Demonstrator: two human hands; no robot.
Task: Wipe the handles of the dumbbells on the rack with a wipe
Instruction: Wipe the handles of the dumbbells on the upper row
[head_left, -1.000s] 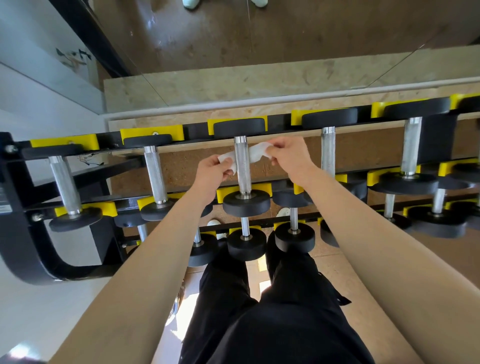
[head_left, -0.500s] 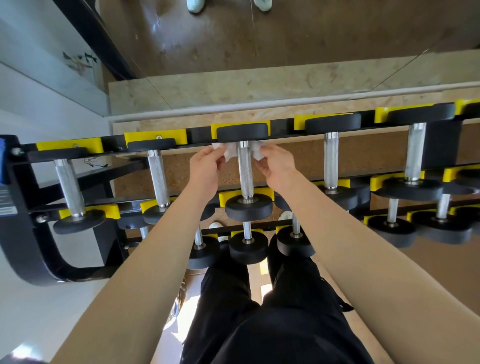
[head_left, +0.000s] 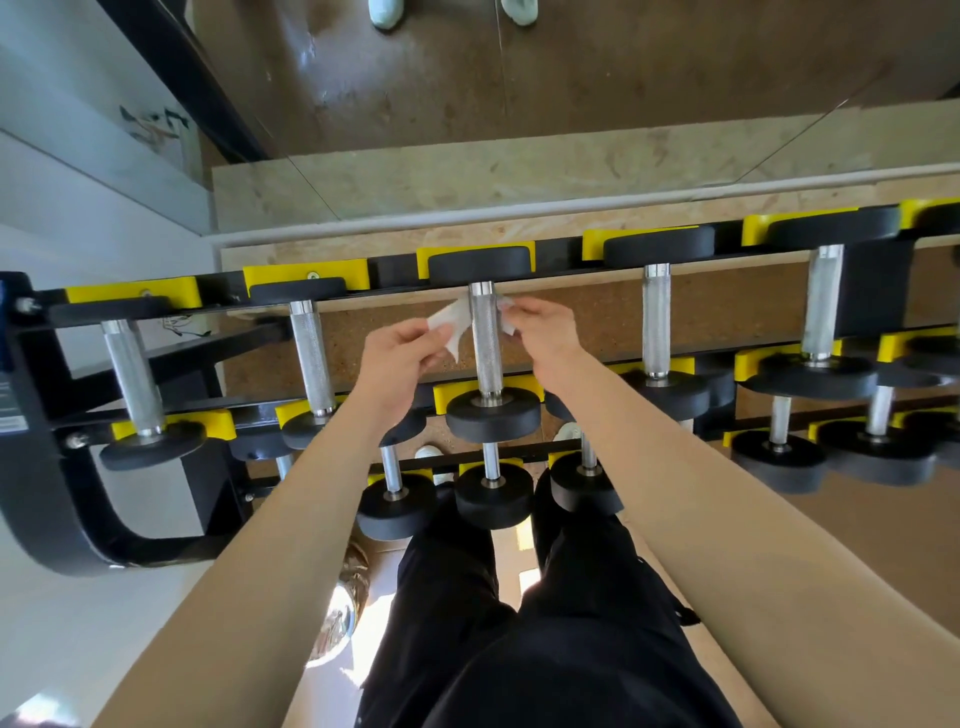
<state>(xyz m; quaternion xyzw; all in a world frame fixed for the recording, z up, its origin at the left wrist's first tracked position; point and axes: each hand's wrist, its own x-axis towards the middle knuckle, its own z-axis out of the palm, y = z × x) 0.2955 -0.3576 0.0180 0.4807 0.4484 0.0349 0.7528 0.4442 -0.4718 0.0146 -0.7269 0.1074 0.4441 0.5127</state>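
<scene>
The person wears loose black trousers, softly creased, seen just below the rack. A small black strap juts from the trousers' right side, well below the rack. Two pale, whitish shoes peep through the rack's lower rows. Both arms are bare right up to the left hand and the right hand.

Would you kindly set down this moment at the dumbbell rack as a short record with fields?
handle: third from the left in the top row, knurled metal, being wiped
wipe: white, passes behind the handle near its far end, shows on both sides
left hand: pinches the wipe's left end
right hand: pinches the wipe's right end
rack: black frame, several loaded rows
</scene>
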